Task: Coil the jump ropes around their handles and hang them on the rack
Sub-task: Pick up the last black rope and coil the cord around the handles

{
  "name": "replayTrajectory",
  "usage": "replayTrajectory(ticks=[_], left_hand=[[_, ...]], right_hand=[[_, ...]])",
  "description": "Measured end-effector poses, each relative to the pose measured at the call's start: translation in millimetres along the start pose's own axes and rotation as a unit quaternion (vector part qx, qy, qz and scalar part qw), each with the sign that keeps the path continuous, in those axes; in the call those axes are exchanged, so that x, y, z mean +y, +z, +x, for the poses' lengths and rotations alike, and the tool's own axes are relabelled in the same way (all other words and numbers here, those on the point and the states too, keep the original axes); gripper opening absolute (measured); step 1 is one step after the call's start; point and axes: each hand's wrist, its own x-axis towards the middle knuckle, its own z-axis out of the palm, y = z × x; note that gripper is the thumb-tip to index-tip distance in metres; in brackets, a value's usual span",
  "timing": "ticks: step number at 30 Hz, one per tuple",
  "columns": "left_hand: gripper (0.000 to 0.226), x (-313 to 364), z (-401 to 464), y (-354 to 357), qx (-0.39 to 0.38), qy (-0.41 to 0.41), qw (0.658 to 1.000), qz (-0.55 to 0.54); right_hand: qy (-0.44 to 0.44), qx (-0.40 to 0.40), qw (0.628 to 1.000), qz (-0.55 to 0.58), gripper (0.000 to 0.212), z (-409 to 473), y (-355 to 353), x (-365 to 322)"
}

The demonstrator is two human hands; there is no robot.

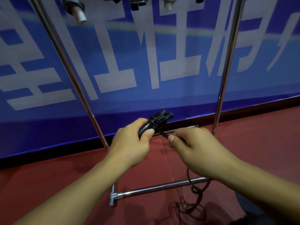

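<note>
Left hand [129, 140] grips the paired black handles [155, 123], long axis angled up and away to the right, while right hand [194, 146], just beside, pinches the rope [164, 134] leading off the coils; slack trails below right.

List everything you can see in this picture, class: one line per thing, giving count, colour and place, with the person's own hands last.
handles: two, black, held together at centre, several turns of rope coiled round them
rope: one, dark, runs from the coil to the right hand, then trails down to a loose heap on the floor
rack: one, silver metal, two uprights and a base bar on the floor
hung ropes: several, dark coils on pale or black handles, along the top edge, cut off by the frame
banner: one, blue with white characters, behind the rack
floor: red
left hand: grips the handles
right hand: pinches the rope
</note>
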Motion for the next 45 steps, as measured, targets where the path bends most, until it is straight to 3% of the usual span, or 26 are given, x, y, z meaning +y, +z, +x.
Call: replayTrajectory(ticks=[7,10,16,19,25,33,41,45], left_hand=[[0.012,-9.9,8.3,2.3,-0.029,-0.031,0.999,0.024],[0.008,-15.2,7.7,4.1,-0.089,-0.040,0.994,0.047],[0.014,-14.4,2.4,5.4,-0.222,-0.045,0.972,0.065],[0.015,-13.0,-0.8,8.0,-0.248,-0.035,0.966,0.067],[0.011,1.1,-13.7,15.6,-0.315,0.055,0.942,0.101],[0.009,10.8,-22.3,-1.6,-0.286,0.144,0.943,0.091],[0.015,8.9,-22.0,-10.0,-0.299,0.152,0.940,0.056],[0.012,9.8,-23.7,-8.9,-0.328,0.158,0.929,0.069]], right_hand=[[-0.003,-0.008,1.000,-0.023,0.039,-5.8,-3.8,-3.4],[0.014,-0.016,0.999,-0.024,0.041,-5.6,-7.9,1.9],[0.085,-0.032,0.993,0.076,0.043,-1.1,-7.3,10.1],[0.108,-0.053,0.984,0.129,0.039,0.2,-4.9,13.2],[0.070,-0.044,0.994,0.071,0.031,6.6,3.3,14.2],[0.048,-0.014,0.998,-0.030,0.029,16.0,-5.1,20.1],[0.050,-0.014,0.999,-0.014,0.028,21.4,-11.0,32.9],[0.029,-0.044,0.998,0.019,0.018,21.1,-4.7,34.1]])
